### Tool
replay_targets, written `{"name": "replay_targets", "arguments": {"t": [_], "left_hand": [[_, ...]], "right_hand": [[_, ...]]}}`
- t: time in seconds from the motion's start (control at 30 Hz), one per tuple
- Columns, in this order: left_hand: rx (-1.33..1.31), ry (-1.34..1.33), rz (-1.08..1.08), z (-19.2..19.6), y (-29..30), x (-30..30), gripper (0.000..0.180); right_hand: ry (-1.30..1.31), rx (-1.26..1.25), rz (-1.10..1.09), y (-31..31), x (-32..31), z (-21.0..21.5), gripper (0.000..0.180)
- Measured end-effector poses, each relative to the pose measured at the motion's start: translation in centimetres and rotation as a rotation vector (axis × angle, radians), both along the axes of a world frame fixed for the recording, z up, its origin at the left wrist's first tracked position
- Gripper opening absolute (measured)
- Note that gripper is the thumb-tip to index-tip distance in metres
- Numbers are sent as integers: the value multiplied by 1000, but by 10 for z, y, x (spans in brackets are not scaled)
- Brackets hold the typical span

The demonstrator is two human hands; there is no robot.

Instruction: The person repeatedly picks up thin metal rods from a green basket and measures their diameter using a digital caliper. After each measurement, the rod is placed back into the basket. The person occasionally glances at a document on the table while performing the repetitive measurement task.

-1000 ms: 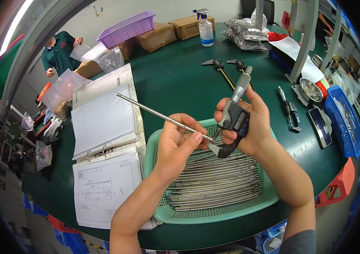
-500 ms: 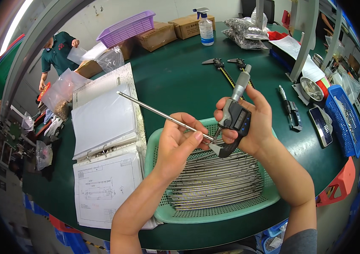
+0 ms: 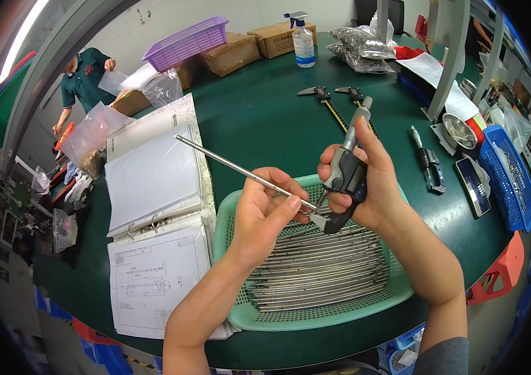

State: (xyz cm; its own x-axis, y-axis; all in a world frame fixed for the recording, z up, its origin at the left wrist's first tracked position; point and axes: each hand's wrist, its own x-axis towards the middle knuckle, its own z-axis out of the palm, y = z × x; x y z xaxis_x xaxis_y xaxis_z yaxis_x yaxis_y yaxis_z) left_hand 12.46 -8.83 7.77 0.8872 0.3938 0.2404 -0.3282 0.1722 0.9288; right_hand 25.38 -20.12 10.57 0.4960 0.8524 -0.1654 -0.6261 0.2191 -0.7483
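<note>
Rod (image 3: 228, 163) is pinched between thumb and fingers of the left hand (image 3: 258, 219), slanting up leftward, its lower end at the micrometer (image 3: 342, 174); whether the measuring faces touch it is too small to tell. The right hand (image 3: 375, 194) grips the micrometer, thumb up by its thimble. Below both hands, a green basket (image 3: 315, 323) holds many loose rods (image 3: 318, 269). Left of it lies a binder (image 3: 153, 181); beyond, calipers (image 3: 331, 111); rightward, a phone (image 3: 473, 187).
</note>
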Motion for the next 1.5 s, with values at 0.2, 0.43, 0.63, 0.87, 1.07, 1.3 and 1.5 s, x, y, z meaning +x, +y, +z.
{"name": "replay_targets", "arguments": {"t": [0.2, 0.43, 0.63, 0.87, 1.07, 1.3, 1.5], "left_hand": [[-2, 3, 2, 1, 1, -1, 28], [-10, -11, -8, 0, 1, -1, 28], [-13, -11, 4, 0, -1, 0, 28], [2, -7, 12, 0, 0, -1, 32], [-8, 8, 40, 2, -1, -1, 32], [18, 17, 46, 4, 0, -2, 30], [13, 6, 45, 4, -1, -2, 30]], "right_hand": [[105, 87, 32, -2, -3, 2, 62], [89, 59, 17, -1, -1, 1, 62], [39, 45, -4, -1, -1, 0, 63], [23, 76, 16, -1, -3, 0, 62], [13, 76, 14, 1, -3, -2, 64], [70, 78, 32, 0, -3, 0, 63], [50, 35, 1, -1, -4, 2, 63]]}}
